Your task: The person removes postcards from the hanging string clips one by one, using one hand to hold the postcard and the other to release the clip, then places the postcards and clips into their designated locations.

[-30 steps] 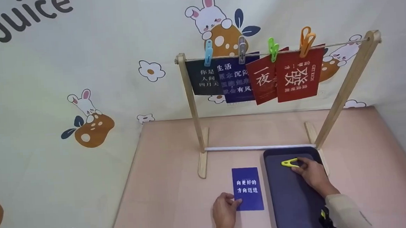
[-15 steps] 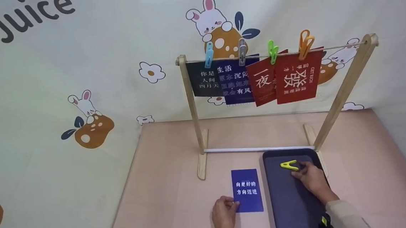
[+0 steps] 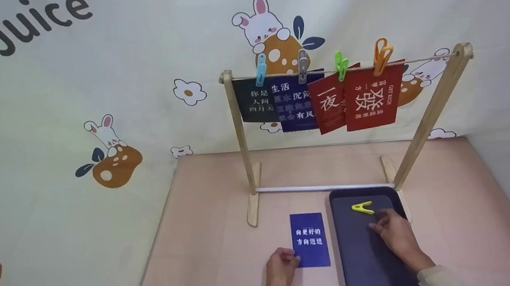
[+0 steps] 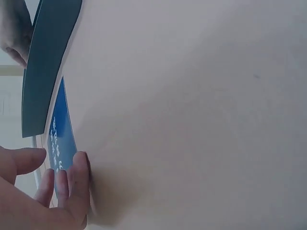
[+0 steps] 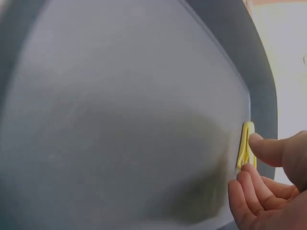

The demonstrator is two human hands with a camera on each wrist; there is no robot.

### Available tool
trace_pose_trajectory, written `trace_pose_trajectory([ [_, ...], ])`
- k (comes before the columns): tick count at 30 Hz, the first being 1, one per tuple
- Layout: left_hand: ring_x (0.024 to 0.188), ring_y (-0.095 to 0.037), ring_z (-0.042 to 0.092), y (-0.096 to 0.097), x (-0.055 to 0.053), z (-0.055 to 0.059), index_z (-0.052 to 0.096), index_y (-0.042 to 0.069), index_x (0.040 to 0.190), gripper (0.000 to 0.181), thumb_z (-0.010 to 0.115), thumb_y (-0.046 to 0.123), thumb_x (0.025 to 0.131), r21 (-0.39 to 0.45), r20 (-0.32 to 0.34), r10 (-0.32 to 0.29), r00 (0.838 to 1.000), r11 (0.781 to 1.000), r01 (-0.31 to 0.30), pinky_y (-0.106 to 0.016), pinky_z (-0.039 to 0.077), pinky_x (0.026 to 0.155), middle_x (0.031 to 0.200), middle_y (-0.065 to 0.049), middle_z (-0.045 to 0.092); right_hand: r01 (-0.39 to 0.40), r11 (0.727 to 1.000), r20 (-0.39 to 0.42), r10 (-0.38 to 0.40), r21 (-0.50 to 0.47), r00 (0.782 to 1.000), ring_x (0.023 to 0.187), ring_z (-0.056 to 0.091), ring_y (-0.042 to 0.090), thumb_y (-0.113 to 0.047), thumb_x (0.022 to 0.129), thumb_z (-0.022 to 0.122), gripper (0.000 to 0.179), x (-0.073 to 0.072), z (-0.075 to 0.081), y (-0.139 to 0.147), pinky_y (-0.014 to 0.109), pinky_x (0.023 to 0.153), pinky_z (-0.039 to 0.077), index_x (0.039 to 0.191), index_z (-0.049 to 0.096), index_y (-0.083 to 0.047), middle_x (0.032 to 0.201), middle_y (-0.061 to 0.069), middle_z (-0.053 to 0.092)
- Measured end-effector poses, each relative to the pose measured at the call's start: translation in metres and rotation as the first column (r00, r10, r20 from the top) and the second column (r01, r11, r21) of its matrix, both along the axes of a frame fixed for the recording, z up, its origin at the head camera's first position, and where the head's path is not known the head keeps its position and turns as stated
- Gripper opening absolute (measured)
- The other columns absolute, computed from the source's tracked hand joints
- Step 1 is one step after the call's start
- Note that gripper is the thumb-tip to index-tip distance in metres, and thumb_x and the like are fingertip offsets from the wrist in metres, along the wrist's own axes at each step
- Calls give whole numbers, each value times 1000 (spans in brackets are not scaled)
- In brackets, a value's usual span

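Note:
My left hand (image 3: pixel 280 269) rests at the lower left edge of a blue card (image 3: pixel 312 251) with white lettering. In the left wrist view, its fingertips (image 4: pixel 81 163) lie along the card's edge, and the thumb stands apart from it. The card lies flat on the pink tabletop. A yellow clothespin (image 3: pixel 363 207) lies in the dark tray (image 3: pixel 355 266) near its far end. Just to the right of and nearer than the clothespin is my right hand (image 3: pixel 396 236), over the tray, its fingers loosely bent with nothing between them.
Behind the tray stands a wooden rack (image 3: pixel 432 112) with a string across the top. Blue (image 3: pixel 261 70), grey, green and orange clothespins hold a dark card, a blue card (image 3: pixel 299 106) and two red cards (image 3: pixel 375 101) on it. A white bar (image 3: pixel 321 187) joins its feet.
My right hand has let go of the yellow clothespin and drawn back slightly toward the near side. The left hand stays at the card, almost unmoved.

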State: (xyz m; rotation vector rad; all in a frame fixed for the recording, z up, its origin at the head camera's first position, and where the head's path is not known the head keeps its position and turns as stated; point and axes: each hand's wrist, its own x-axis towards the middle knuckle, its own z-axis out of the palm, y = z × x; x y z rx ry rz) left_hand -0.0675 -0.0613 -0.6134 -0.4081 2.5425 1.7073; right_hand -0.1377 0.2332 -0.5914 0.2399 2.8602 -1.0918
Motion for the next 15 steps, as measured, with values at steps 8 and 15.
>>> trace_pose_trajectory([
  [8, 77, -7, 56, -4, 4, 11, 65, 1, 93, 12, 73, 4, 85, 28, 21, -61, 998, 998, 60, -18, 51, 65, 82, 0, 63, -22, 999, -154, 27, 36, 988, 77, 69, 25, -3, 82, 78, 43, 15, 14, -2, 25, 60, 50, 118, 60, 12, 88, 18, 71],
  [15, 84, -9, 63, 4, 5, 30, 62, -2, 113, 31, 73, 19, 92, 129, 39, -105, 994, 987, 99, -20, 56, 66, 92, -1, 65, -20, 982, -454, 105, 189, 885, 80, 64, 28, -3, 74, 86, 37, 26, 30, -9, 43, 66, 53, 104, 67, 6, 87, 14, 65],
])
